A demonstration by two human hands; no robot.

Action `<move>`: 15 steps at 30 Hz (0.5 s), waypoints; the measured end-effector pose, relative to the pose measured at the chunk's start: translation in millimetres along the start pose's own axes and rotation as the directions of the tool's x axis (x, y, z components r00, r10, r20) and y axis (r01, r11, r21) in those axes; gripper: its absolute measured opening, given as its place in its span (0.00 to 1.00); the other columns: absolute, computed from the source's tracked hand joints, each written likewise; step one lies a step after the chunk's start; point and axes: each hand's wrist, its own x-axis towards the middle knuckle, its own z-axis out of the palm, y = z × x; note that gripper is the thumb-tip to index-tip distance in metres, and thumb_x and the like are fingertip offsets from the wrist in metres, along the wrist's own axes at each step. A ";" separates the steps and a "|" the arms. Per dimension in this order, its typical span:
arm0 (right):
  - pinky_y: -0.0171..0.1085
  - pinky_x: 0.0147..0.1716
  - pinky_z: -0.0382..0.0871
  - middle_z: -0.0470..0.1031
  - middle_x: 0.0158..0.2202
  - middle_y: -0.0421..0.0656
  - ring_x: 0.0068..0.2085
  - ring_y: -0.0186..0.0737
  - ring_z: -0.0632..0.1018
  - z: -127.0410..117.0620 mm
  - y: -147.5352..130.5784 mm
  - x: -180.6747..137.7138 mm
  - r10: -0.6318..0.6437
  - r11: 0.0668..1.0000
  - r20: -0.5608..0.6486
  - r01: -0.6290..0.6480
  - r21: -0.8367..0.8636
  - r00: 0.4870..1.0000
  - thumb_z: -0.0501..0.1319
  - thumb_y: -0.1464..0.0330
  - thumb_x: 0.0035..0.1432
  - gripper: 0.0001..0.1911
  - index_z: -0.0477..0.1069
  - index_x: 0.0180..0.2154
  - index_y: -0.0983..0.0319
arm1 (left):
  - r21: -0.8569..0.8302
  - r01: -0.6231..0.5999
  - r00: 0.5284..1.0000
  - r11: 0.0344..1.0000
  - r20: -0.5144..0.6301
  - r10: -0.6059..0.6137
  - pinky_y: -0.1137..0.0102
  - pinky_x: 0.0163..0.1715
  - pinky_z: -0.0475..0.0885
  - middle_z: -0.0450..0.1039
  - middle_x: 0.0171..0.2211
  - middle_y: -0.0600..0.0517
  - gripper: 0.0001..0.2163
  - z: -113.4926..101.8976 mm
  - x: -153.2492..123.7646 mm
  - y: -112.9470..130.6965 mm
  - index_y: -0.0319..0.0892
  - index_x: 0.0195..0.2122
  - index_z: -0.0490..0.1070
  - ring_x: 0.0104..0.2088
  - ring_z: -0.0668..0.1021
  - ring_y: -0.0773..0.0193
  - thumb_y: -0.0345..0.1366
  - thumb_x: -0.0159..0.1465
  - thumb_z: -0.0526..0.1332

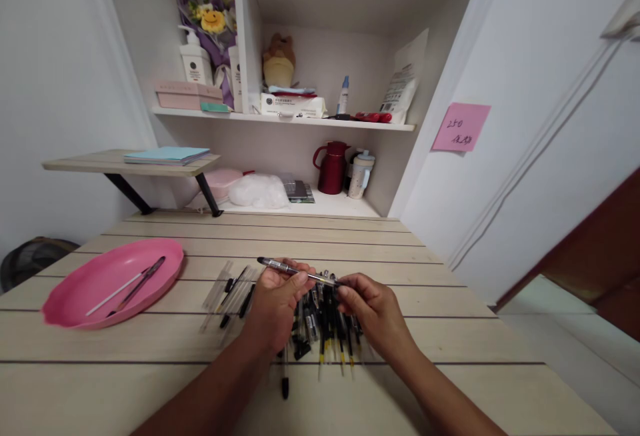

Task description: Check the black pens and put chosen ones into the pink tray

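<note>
Both hands grip one clear-barrelled pen point(287, 267) with a black tip, held level above the table. My left hand point(277, 303) is closed around its middle. My right hand point(367, 309) pinches its right end with thumb and fingers. Under the hands lies a heap of several black pens and refills point(323, 329). A few clear pen barrels and black caps point(231, 293) lie just left of my left hand. A pink oval tray point(70, 296) at the left holds a thin white refill point(113, 295) and a dark pen point(141, 284).
The wooden slatted table point(450, 329) ends at a white wall on the right, where a pink sticky note point(460, 127) hangs. Behind it stand shelves with a red jug point(331, 168), bottles, boxes and a soft toy. A small raised shelf point(125, 163) carries notebooks at the back left.
</note>
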 end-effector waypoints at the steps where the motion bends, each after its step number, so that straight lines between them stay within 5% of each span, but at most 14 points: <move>1: 0.33 0.24 0.65 0.70 0.23 0.39 0.23 0.35 0.71 -0.1 -0.4 -0.2 -0.002 1.000 0.009 0.003 -0.030 1.000 0.57 0.61 0.52 0.10 0.70 0.30 0.62 | 0.001 -0.002 1.000 1.000 0.000 0.002 0.71 0.37 0.70 0.72 0.29 0.53 0.12 0.3 0.1 0.1 0.40 0.30 0.64 0.33 0.76 0.66 0.25 0.47 0.65; 15: 0.35 0.28 0.63 0.72 0.25 0.41 0.28 0.38 0.72 -2.6 -5.9 -1.6 -0.282 0.872 0.049 0.277 -0.404 0.958 0.55 0.67 0.54 0.08 0.73 0.30 0.57 | 0.053 -0.021 0.999 0.998 0.036 0.019 0.71 0.35 0.71 0.73 0.29 0.51 0.10 -0.2 -1.6 -1.8 0.39 0.29 0.67 0.33 0.76 0.66 0.28 0.46 0.66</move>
